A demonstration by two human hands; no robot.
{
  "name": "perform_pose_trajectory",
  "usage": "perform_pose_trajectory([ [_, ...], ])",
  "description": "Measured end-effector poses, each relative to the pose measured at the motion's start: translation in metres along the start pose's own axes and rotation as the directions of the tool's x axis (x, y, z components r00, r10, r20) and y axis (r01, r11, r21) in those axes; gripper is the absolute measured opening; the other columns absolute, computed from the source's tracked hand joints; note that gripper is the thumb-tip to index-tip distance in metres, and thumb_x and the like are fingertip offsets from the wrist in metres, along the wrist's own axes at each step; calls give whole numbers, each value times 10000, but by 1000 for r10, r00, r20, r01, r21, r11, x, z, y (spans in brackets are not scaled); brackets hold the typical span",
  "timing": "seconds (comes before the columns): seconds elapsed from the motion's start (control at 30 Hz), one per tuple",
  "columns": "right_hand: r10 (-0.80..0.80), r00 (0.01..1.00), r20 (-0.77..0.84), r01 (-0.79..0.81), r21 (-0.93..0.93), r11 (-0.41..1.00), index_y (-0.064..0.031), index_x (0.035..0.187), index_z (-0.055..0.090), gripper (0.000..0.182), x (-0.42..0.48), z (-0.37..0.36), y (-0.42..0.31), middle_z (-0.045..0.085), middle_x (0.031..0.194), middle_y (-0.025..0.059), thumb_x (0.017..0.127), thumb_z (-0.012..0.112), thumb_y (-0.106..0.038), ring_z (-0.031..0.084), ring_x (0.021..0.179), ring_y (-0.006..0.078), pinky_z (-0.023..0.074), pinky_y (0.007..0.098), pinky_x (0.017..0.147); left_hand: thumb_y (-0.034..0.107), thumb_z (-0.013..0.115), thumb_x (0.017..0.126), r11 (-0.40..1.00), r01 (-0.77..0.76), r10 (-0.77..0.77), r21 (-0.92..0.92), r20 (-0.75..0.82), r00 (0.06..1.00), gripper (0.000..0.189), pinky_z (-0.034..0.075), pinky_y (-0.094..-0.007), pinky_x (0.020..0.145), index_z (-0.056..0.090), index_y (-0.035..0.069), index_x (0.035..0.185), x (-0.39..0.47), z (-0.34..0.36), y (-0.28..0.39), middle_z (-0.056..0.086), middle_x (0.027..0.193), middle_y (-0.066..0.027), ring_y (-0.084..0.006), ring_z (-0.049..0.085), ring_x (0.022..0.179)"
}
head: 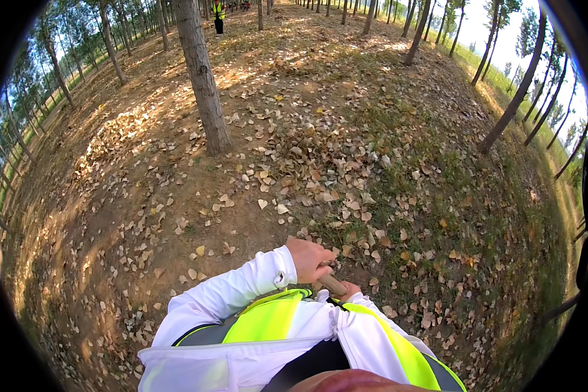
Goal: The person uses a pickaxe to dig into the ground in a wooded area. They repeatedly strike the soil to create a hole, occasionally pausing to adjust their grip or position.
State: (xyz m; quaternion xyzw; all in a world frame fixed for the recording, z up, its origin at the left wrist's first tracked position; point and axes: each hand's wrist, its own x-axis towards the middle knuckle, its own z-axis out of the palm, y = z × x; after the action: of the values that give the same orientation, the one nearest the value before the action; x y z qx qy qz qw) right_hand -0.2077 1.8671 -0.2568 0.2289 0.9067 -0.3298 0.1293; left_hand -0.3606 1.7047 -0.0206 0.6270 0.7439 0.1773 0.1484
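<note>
My left hand (309,260) is closed around a pale wooden handle (332,283), just in front of my chest. Lower and a little to the right, my right hand (350,290) grips the same handle, partly hidden by the handle and my clothing. What the handle belongs to cannot be seen. White sleeves cover both arms, and I wear a yellow reflective vest (262,321) over a white jacket. Dry fallen leaves (323,191) lie on the soil beyond my hands.
A thick tree trunk (203,78) rises ahead to the left. Another leaning trunk (517,93) stands to the right, with rows of trees beyond. A leaf heap (115,132) lies left of the near trunk. Far ahead stands a person (218,14) in a yellow vest.
</note>
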Motion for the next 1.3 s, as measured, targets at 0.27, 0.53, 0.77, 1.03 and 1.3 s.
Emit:
perform_pose_trajectory([
  [0.27,460,880,119,-475,188,860,-126,1034,447,545,-28,55,132,484,987,139,547,665,-237,443,956,283,368,333,807,237,501,700,995,-75,77,-67,23,997,227,429,-343,574,541,94,872,-11,3,2,532,673,-78,-251,533,658],
  [0.53,573,817,68,-572,230,788,-125,1045,435,575,-61,81,144,469,1000,144,534,674,-235,438,959,285,367,333,809,241,506,698,976,-198,202,-86,36,979,227,423,-348,563,543,86,860,-10,3,0,534,672,-80,-254,528,639],
  [0.77,605,795,51,-601,208,772,-124,1054,425,601,-55,89,137,455,1012,149,522,683,-233,433,961,287,366,334,810,251,505,700,966,-244,248,-84,40,968,227,422,-356,586,533,80,847,-13,4,0,536,697,-98,-271,519,669],
  [1.03,397,888,-231,-388,88,918,-124,1065,414,632,-42,76,91,440,1026,155,508,693,-231,428,964,290,365,334,811,254,512,692,976,-184,190,-119,41,981,219,424,-350,578,540,90,835,-30,10,-21,530,686,-82,-260,522,669],
  [1.3,-8,995,-94,-3,-114,993,-181,949,530,474,-4,46,-18,520,875,127,506,662,-283,489,848,296,403,351,762,263,513,698,987,-94,104,-131,72,992,241,422,-342,578,540,79,851,-55,7,-43,534,683,-78,-256,523,660],
])
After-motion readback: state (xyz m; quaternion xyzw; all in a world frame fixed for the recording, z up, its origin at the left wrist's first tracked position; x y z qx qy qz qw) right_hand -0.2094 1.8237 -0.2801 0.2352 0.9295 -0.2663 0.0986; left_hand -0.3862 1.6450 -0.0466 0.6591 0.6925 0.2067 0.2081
